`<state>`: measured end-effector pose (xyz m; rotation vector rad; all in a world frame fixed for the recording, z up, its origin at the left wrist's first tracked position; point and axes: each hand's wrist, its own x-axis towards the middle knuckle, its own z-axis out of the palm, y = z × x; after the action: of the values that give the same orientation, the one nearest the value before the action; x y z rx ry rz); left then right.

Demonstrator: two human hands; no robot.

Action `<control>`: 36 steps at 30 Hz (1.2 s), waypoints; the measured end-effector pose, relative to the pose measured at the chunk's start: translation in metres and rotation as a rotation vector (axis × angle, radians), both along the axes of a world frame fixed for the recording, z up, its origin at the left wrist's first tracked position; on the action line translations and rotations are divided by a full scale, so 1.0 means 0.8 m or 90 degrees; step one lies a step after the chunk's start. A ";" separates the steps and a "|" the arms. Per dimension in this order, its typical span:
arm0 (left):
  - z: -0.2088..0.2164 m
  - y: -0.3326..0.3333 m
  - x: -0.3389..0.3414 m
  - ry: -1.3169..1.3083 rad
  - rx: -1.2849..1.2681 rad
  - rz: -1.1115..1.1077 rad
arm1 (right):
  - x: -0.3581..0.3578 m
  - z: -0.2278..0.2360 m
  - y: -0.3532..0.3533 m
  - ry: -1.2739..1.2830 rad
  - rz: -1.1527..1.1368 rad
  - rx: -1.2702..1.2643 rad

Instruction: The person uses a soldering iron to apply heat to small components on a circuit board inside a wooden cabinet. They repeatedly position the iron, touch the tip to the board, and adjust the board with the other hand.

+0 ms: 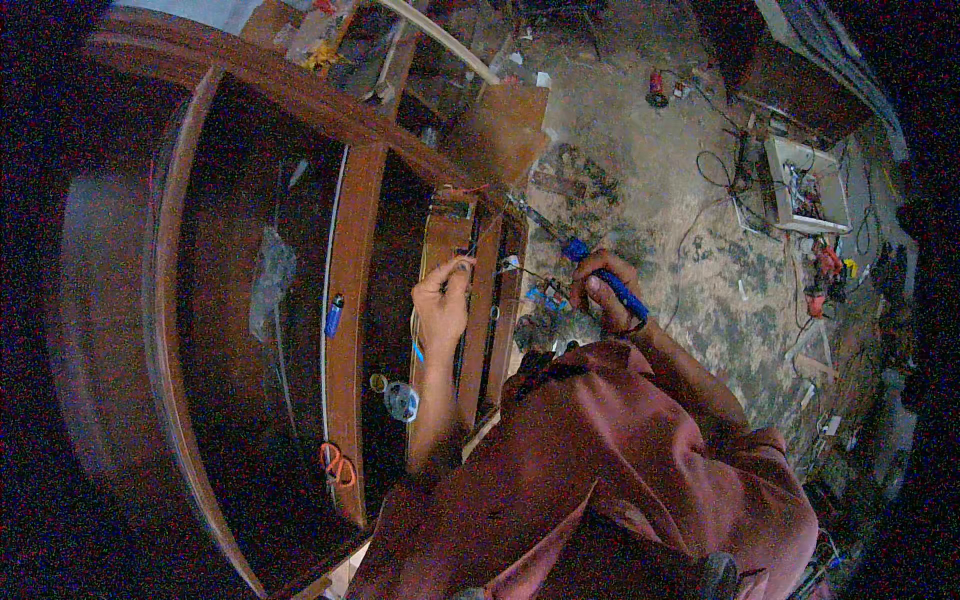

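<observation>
My right hand (606, 284) is wrapped round the blue handle of a long tool (622, 296). Its metal shaft slants up and left toward the corner of a brown wooden frame (370, 190); I cannot tell what kind of tool it is. My left hand (443, 300) is closed in a pinch over the frame's narrow inner part, its fingertips by a small dark slot. What it pinches is too small to make out. Thin wires (413, 330) run beside the left wrist. A small clear, bluish object (401, 401) lies beside the left forearm.
On a wooden slat at left lie a blue lighter (334, 315) and orange-handled scissors (339, 466). Loose cables and red tools (826, 262) lie on the stained floor at right, near a white tray (812, 225) of small parts. A brown board (500, 125) lies beyond the frame.
</observation>
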<state>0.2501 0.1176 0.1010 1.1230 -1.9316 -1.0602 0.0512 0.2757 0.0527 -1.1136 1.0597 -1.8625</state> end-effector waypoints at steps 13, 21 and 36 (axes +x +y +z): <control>-0.001 -0.002 0.004 -0.051 -0.004 -0.017 | 0.000 -0.009 -0.001 -0.053 -0.002 -0.015; -0.009 -0.004 0.005 -0.042 0.038 -0.023 | -0.004 -0.010 -0.004 -0.023 -0.012 -0.031; -0.019 -0.007 0.000 -0.104 -0.011 -0.047 | -0.009 -0.020 -0.009 -0.058 0.000 0.026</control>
<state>0.2501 0.1123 0.0856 1.1682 -2.1198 -1.0146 0.0444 0.2683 0.0367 -0.9960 1.0412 -1.8654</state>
